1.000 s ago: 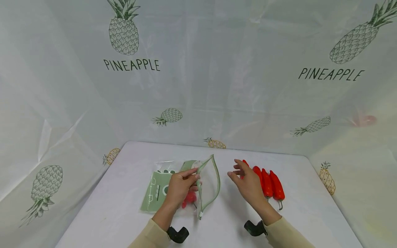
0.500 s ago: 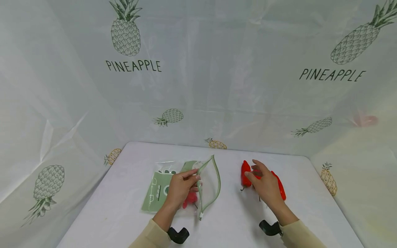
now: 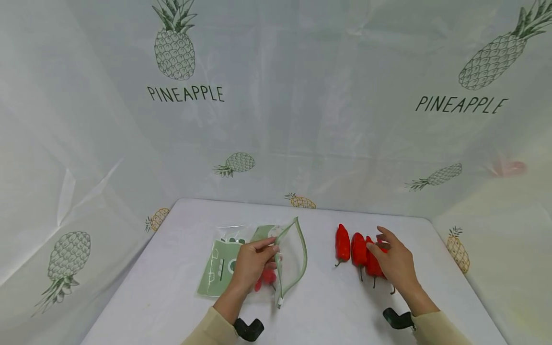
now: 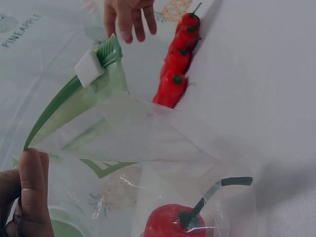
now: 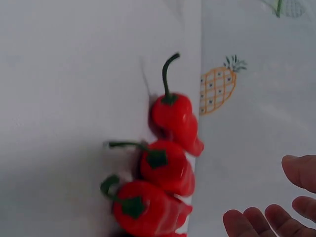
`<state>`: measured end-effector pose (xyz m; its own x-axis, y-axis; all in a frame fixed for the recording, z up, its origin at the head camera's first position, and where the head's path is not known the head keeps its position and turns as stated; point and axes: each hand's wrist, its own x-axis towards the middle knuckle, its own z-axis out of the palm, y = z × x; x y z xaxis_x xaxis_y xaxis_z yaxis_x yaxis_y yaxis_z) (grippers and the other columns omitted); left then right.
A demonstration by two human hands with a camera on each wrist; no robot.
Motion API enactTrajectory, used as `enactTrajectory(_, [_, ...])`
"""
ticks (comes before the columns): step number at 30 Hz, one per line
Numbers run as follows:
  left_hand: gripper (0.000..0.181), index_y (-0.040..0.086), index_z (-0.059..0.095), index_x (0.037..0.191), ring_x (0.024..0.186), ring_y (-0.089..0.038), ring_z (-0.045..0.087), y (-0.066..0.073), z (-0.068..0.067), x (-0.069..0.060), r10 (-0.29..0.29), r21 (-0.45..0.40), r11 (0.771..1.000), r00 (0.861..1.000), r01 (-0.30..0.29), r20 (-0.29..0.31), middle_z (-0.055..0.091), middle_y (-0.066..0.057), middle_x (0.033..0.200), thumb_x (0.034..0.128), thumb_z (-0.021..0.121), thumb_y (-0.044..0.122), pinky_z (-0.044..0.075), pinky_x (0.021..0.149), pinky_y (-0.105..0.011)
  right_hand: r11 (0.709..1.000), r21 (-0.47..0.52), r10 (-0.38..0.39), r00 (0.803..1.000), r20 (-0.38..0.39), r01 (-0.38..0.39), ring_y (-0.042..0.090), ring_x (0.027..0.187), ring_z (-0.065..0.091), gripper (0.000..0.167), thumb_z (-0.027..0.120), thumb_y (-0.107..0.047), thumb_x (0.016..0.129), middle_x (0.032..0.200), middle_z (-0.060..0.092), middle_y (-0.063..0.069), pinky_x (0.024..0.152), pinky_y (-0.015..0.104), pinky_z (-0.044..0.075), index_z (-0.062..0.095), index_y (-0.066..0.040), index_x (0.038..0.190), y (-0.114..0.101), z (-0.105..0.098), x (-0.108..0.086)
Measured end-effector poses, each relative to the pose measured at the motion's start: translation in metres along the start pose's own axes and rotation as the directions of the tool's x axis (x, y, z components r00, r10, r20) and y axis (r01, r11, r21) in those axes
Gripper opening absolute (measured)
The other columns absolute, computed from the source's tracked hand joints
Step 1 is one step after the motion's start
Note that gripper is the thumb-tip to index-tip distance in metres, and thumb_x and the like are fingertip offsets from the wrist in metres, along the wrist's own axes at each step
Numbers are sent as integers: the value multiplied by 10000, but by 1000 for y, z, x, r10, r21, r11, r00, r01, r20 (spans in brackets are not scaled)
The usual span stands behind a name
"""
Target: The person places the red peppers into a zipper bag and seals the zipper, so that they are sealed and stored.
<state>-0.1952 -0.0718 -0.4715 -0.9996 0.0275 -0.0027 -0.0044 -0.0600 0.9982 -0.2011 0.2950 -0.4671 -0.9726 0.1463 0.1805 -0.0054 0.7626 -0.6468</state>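
My left hand (image 3: 252, 263) pinches the green-edged rim of a clear zip bag (image 3: 302, 268), whose mouth gapes to the right. A white slider (image 4: 90, 68) sits on that rim in the left wrist view. Inside the bag lies a red pepper (image 4: 170, 221) with a dark green stem, seen through the plastic. Several red peppers lie in a row at the right, among them the leftmost pepper (image 3: 342, 244) and its neighbour (image 3: 359, 249). Above the row's right end hovers my right hand (image 3: 396, 266), fingers loosely bent around nothing; it partly covers the rightmost pepper.
Flat green-printed plastic (image 3: 215, 268) lies left of my left hand; whether it belongs to the held bag I cannot tell. The white table (image 3: 319, 316) ends against a hanging sheet (image 3: 276, 115) printed with pineapples. A black camera mount (image 3: 397, 318) sits at my right wrist.
My right hand has moved right along the row of peppers, uncovering those at its left end. The left hand keeps its grip on the bag and has barely moved.
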Motion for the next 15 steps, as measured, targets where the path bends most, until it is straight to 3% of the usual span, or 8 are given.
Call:
enactTrajectory(8, [364,-36,713,1311,710,-100,727,0,0,-1,2,1,1000,1000,-2,-2,750,-100,920,973,757,92,668,673,-304,998,-65,15,1000,9,-15,566,1218,595,672,671,-207,1026,1397,561,373,826,603,644,374,38,1577,30,-13,7])
enactTrajectory(15, [364,-48,711,1306,703,-99,727,-2,0,0,6,1,1000,1000,-6,-5,752,-98,911,970,758,83,675,686,-355,992,-95,85,993,76,-78,574,1272,557,702,639,-256,1045,1446,509,387,877,638,618,326,39,1600,55,-23,14])
